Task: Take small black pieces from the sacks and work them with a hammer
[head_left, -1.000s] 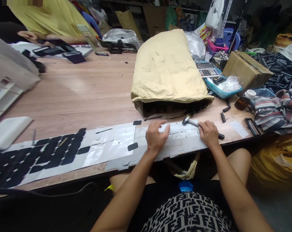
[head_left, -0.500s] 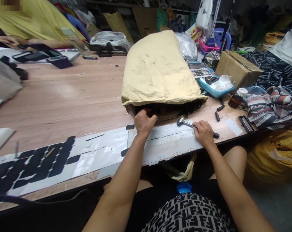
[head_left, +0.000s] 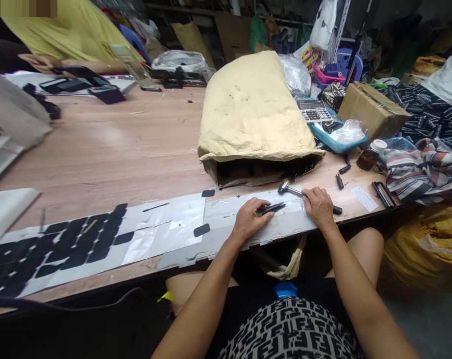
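Observation:
My left hand [head_left: 251, 217] pinches a slim black plastic piece [head_left: 274, 208] between thumb and fingers, just above a pale board [head_left: 229, 234] along the table's front edge. To its right, my right hand [head_left: 319, 207] is closed around the shaft of a small hammer [head_left: 294, 191]. The hammer lies low over the board, its shiny metal head pointing left and its black grip end showing beyond my hand. Behind both hands lies a big yellowish sack [head_left: 256, 109], its open mouth facing me and dark inside.
Black stickers [head_left: 105, 229] on white sheets lie at left. On the right are loose black pieces [head_left: 339, 181], a calculator [head_left: 314, 110] on a blue basket [head_left: 340, 144], a brown bottle [head_left: 368, 157] and a cardboard box [head_left: 373, 107]. A person in yellow [head_left: 80, 40] sits across the table.
My left hand has come out of the sack's mouth and moved right and toward me, now with the black plastic piece in it. My right hand stays on the hammer. The view has shifted slightly.

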Action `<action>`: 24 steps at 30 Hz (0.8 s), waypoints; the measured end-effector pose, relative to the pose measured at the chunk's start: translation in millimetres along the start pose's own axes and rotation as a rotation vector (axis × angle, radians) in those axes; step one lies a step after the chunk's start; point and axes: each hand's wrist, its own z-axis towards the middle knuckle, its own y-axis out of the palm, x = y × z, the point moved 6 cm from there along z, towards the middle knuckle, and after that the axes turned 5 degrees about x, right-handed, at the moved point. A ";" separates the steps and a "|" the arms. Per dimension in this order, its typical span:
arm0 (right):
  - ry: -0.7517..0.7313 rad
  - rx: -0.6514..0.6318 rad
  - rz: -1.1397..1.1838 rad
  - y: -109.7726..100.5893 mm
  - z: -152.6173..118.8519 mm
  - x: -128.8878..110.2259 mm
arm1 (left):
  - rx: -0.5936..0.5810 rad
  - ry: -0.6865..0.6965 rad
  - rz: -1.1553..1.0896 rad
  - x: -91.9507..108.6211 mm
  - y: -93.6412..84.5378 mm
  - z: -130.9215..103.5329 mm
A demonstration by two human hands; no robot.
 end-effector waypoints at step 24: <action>0.056 -0.056 0.550 -46.2 -37.9 -21.0 | -0.040 -0.011 0.012 2.2 2.5 5.5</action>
